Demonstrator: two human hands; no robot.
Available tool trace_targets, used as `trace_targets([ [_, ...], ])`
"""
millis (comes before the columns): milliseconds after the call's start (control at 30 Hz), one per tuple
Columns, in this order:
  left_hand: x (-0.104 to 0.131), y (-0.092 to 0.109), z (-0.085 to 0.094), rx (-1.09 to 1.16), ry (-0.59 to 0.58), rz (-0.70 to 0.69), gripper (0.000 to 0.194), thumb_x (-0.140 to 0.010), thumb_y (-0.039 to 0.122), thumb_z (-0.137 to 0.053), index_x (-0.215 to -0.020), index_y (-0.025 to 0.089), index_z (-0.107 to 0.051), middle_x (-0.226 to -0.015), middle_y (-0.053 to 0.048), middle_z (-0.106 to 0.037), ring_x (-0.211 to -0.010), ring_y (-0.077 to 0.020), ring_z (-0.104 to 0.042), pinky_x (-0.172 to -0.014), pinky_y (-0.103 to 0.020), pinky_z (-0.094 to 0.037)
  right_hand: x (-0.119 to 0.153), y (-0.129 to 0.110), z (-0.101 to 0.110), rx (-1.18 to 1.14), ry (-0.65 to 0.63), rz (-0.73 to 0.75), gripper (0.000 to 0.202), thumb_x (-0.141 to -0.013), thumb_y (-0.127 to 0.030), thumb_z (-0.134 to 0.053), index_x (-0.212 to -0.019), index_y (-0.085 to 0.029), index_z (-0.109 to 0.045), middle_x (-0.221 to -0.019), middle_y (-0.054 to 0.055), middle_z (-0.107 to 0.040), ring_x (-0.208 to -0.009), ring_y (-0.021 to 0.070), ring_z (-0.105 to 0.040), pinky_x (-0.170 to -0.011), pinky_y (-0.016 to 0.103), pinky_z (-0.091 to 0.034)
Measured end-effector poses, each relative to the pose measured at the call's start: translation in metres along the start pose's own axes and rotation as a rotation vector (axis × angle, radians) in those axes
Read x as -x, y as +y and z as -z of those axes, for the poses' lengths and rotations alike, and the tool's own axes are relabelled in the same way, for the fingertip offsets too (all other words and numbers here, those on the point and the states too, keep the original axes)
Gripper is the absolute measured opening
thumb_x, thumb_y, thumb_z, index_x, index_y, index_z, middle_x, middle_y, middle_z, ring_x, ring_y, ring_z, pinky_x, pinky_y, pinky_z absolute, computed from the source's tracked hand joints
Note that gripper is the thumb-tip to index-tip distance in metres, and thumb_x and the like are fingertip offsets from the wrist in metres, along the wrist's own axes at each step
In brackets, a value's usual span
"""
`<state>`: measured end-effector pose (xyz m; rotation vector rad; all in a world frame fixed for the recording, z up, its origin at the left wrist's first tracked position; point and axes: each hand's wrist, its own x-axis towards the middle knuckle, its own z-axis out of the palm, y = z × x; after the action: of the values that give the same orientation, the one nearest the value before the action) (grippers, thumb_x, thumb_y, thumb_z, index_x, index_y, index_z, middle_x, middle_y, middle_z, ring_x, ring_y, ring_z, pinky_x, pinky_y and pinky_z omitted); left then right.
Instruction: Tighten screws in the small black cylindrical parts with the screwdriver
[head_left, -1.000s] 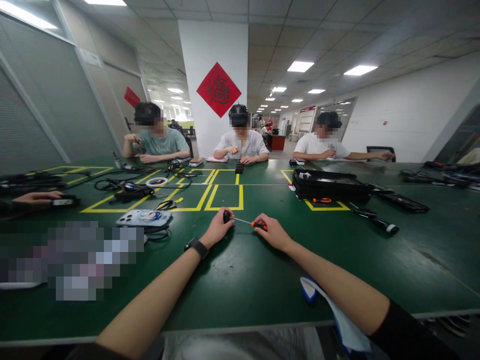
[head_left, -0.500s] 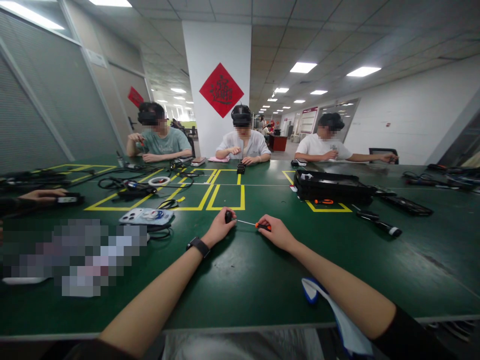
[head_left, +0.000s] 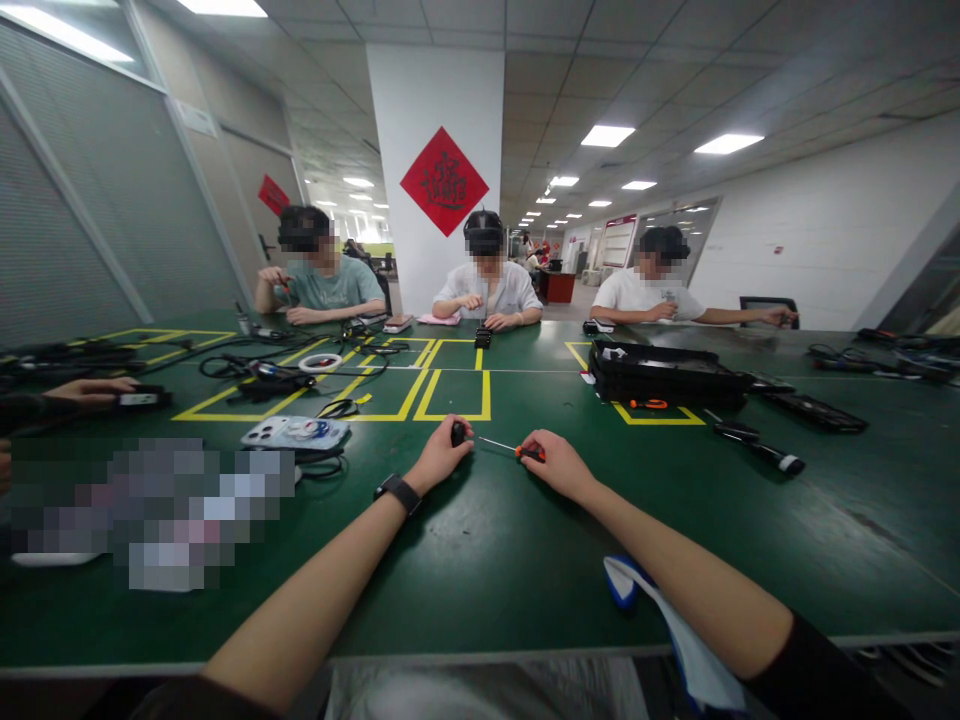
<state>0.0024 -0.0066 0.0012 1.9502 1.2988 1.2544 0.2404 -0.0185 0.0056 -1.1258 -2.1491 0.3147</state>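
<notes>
Screwdriver [head_left: 532, 454] drawn back from small black part [head_left: 458, 434]; right hand [head_left: 559, 466] pinching screwdriver, left hand [head_left: 439, 454] pinching small black part.

An orange and black screwdriver [head_left: 532, 454] points toward a small black part [head_left: 457, 434].

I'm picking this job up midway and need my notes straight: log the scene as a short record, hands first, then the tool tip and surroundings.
left hand: fingers around a small black part
right hand: holds an orange-and-black screwdriver
screwdriver tip: points toward the black part, visibly short of it
right side: black tray, orange tool in front
left side: light-blue phone
across table: three seated people
</notes>
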Motion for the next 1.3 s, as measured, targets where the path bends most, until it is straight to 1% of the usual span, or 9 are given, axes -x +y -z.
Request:
trace_targets([
  [233,0.0,-0.003,0.0,0.184,0.044,0.125,0.039,-0.069,0.019,-0.052,-0.106,0.02,-0.038,-0.094,-0.003,-0.056,-0.075,-0.0115,-0.055,-0.068,-0.028,-0.045,0.0,0.0,-0.001,0.052,-0.001,0.027,0.009,-0.074,-0.024,-0.059,-0.079,-0.017,-0.058,-0.078,0.003,-0.054,-0.074,0.014,-0.049,-0.067,0.027,-0.041],
  [367,0.002,0.007,0.002,0.249,0.046,0.167,0.056,-0.068,0.014,-0.047,-0.118,0.023,-0.023,-0.103,-0.005,-0.048,-0.062,-0.007,-0.053,-0.057,-0.024,-0.045,0.0,-0.014,0.01,0.178,0.041,0.164,0.016,-0.079,-0.024,-0.053,-0.093,-0.017,-0.058,-0.092,0.007,-0.055,-0.088,0.0185,-0.049,-0.078,0.033,-0.041],
  [533,0.014,0.031,-0.005,0.202,-0.211,-0.044,0.067,-0.06,0.006,-0.049,-0.12,0.024,-0.026,-0.105,-0.004,-0.046,-0.077,-0.0101,-0.052,-0.063,-0.022,-0.046,0.0,-0.04,0.016,0.297,-0.024,0.525,0.034,-0.082,-0.015,-0.045,-0.115,-0.023,-0.05,-0.122,0.008,-0.048,-0.111,0.0223,-0.042,-0.093,0.041,-0.034],
  [733,0.03,0.051,-0.018,0.247,-0.436,-0.095,0.072,-0.062,0.007,-0.049,-0.126,0.026,-0.022,-0.105,-0.004,-0.048,-0.067,-0.0089,-0.052,-0.06,-0.024,-0.046,0.0,-0.05,0.007,0.231,-0.13,0.7,0.029,-0.086,-0.019,-0.041,-0.113,-0.022,-0.052,-0.113,0.008,-0.055,-0.112,0.0217,-0.044,-0.093,0.04,-0.036],
  [833,0.023,0.052,-0.015,0.209,-0.31,-0.187,0.061,-0.07,0.017,-0.053,-0.125,0.023,-0.026,-0.11,-0.007,-0.048,-0.085,-0.0137,-0.053,-0.077,-0.03,-0.045,0.001,-0.045,0.009,0.176,-0.062,0.612,0.028,-0.083,-0.022,-0.046,-0.109,-0.022,-0.053,-0.108,0.009,-0.056,-0.106,0.0214,-0.047,-0.092,0.04,-0.037],
  [900,0.014,0.043,-0.005,0.121,-0.054,-0.207,0.052,-0.076,0.028,-0.05,-0.123,0.021,-0.029,-0.113,-0.008,-0.047,-0.09,-0.0146,-0.052,-0.082,-0.032,-0.042,0.002,-0.039,0.012,0.13,0.053,0.479,0.03,-0.079,-0.023,-0.051,-0.109,-0.021,-0.053,-0.105,0.009,-0.056,-0.102,0.0218,-0.049,-0.09,0.04,-0.038],
  [1000,0.001,0.016,0.017,-0.176,0.191,-0.064,0.048,-0.074,0.042,-0.051,-0.115,0.019,-0.038,-0.104,-0.008,-0.051,-0.083,-0.0154,-0.053,-0.075,-0.03,-0.042,0.001,-0.029,0.015,0.05,0.254,0.26,0.033,-0.075,-0.024,-0.055,-0.108,-0.019,-0.053,-0.101,0.009,-0.056,-0.097,0.0222,-0.05,-0.087,0.039,-0.04],
  [1167,-0.002,-0.019,0.041,-0.618,-0.016,0.225,0.044,-0.069,0.061,-0.046,-0.07,0.018,-0.052,-0.069,-0.006,-0.055,-0.063,-0.0187,-0.052,-0.058,-0.029,-0.037,-0.012,-0.004,0.025,-0.054,0.402,-0.018,0.03,-0.073,-0.03,-0.057,-0.1,-0.017,-0.056,-0.096,0.008,-0.059,-0.088,0.0195,-0.053,-0.077,0.033,-0.043],
  [1300,0.003,-0.015,0.031,-0.731,-0.076,0.104,0.039,-0.075,0.055,-0.042,-0.065,0.019,-0.052,-0.068,-0.007,-0.057,-0.067,-0.0188,-0.054,-0.063,-0.028,-0.037,-0.022,0.028,0.053,-0.084,0.173,-0.217,0.029,-0.067,-0.034,-0.061,-0.089,-0.015,-0.06,-0.079,0.004,-0.063,-0.069,0.0156,-0.056,-0.064,0.028,-0.044],
])
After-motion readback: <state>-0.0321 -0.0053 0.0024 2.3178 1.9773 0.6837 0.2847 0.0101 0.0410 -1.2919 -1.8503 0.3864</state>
